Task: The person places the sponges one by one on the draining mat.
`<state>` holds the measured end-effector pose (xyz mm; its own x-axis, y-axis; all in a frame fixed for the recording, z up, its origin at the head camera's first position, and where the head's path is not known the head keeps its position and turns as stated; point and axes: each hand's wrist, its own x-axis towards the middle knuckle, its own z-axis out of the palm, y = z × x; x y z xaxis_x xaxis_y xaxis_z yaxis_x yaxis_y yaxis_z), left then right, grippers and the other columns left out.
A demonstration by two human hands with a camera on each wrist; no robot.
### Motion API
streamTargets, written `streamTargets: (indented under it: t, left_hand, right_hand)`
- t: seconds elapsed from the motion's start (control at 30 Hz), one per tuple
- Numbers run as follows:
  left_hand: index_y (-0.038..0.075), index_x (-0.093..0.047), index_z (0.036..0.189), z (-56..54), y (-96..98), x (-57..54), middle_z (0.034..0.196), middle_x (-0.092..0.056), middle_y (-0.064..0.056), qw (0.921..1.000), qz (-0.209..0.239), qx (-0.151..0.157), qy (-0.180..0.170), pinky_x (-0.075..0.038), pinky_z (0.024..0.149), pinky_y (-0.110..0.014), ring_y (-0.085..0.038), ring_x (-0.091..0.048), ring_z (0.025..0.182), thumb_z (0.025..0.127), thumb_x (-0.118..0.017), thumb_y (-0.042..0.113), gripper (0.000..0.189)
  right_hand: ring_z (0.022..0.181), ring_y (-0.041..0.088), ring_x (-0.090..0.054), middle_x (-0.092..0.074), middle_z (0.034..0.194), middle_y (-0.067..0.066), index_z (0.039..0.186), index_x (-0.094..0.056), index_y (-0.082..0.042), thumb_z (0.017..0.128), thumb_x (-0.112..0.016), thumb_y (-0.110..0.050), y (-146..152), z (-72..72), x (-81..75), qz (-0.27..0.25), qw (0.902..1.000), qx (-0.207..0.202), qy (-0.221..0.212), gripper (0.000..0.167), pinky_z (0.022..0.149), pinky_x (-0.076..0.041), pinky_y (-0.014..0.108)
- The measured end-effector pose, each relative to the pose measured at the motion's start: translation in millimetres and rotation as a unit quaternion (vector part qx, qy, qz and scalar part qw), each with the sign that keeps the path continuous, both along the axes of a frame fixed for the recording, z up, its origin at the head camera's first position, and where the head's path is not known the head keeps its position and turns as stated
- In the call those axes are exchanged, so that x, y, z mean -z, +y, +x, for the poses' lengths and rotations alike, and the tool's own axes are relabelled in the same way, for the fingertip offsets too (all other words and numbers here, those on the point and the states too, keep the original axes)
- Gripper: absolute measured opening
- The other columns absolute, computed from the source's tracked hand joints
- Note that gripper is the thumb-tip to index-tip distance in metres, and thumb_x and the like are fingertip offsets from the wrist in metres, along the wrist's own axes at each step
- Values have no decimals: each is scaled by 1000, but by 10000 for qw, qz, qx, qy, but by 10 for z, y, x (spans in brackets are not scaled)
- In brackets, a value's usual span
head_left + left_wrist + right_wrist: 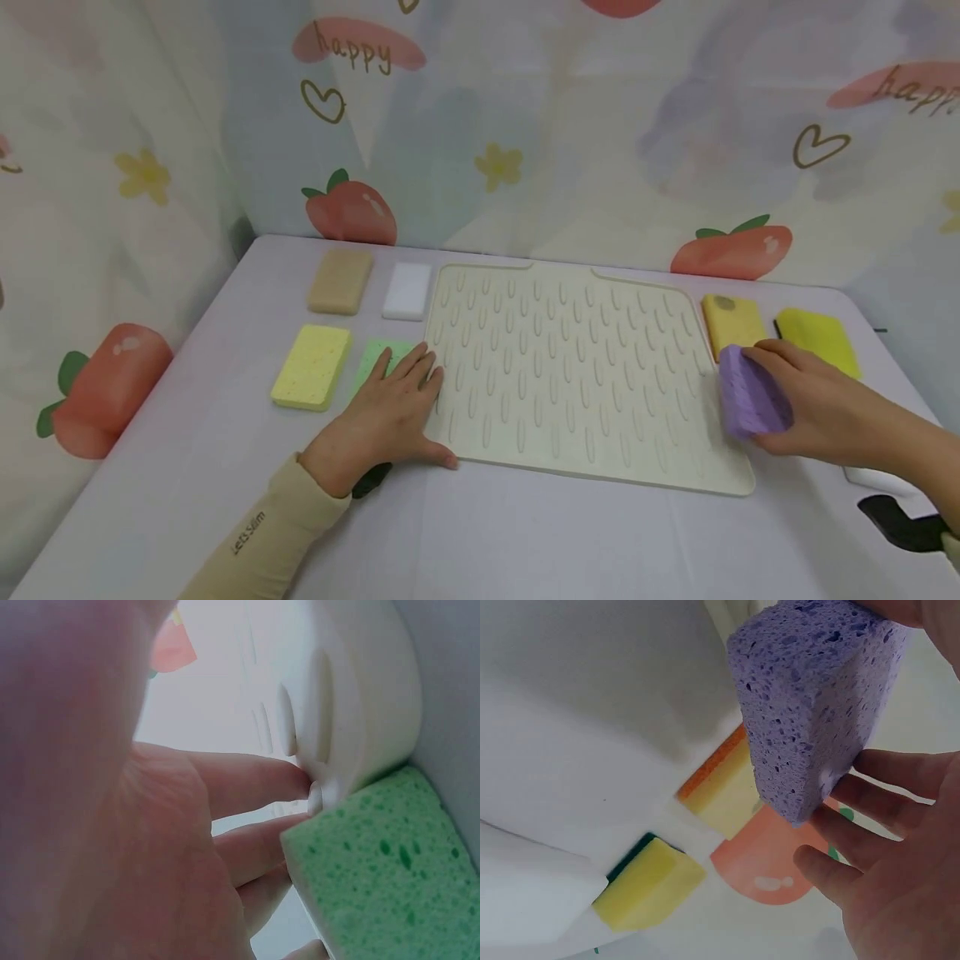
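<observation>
Head view: pinched a purple sponge point(750, 396) between thumb and fingers of the right hand point(825, 408), at the right of the frame by the right edge of a ribbed cream mat point(570, 358). Spread the left hand point(393, 412) along the mat's left edge, left of centre, fingers straight and holding nothing — well apart from the right hand. In the left wrist view, showed a green sponge point(390, 862) just beside the mat, lower right of the frame. Could not tell contact between purple sponge and mat. Judged best to grip lightly, being likely soft and easily squashed, press gently on the left against slipping — and steer clear of the orange-backed yellow sponge point(738, 323) just behind on the surface point(525, 533).
</observation>
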<state>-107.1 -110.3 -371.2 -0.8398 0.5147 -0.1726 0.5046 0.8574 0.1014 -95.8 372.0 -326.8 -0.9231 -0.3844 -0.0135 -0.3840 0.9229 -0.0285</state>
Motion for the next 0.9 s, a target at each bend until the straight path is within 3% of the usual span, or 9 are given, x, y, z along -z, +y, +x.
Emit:
streamTargets:
  t: [0.2, 0.33, 0.47, 0.63, 0.9]
  left_hand:
    - [1, -42, 149, -3, -15, 22, 160, -31, -19, 10000, 91, 10, 28, -15, 120, -62, -33, -17, 153, 66, -71, 79, 117]
    - [2, -41, 149, -5, -19, 29, 160, -31, -19, 10000, 49, -3, 46, -15, 121, -61, -32, -17, 154, 65, -70, 79, 118]
    - [2, -41, 150, -2, -22, 19, 160, -31, -18, 10000, 22, -28, 44, -14, 121, -61, -32, -17, 154, 65, -70, 79, 118]
    - [2, -42, 149, 1, -26, 16, 160, -31, -18, 10000, 43, -58, 55, -14, 121, -61, -32, -17, 154, 65, -71, 79, 118]
    - [3, -43, 149, 10, -33, 25, 160, -32, -18, 9999, 103, -48, 125, -15, 121, -61, -32, -19, 153, 65, -71, 79, 117]
  right_hand:
    - [106, 33, -52, -46, 130, 21, 138, -46, 8, 58, -94, -35, -124, -72, -55, -129, 9990, -252, 332, 102, 78, -53, 44]
    - [107, 31, -53, -47, 131, 19, 140, -48, 7, 59, -94, -37, -274, -124, -103, -132, 9975, -482, 505, 103, 79, -53, 45]
    - [109, 36, -56, -48, 134, 22, 141, -50, 4, 60, -94, -37, -419, -181, -128, -253, 9949, -757, 618, 101, 81, -54, 54]
    - [113, 36, -54, -48, 135, 21, 140, -52, 3, 61, -94, -35, -583, -257, -162, -457, 9910, -1023, 735, 97, 80, -55, 54]
    - [116, 39, -54, -48, 138, 23, 142, -51, 2, 66, -91, -37, -813, -358, -188, -581, 9923, -950, 535, 94, 85, -54, 57]
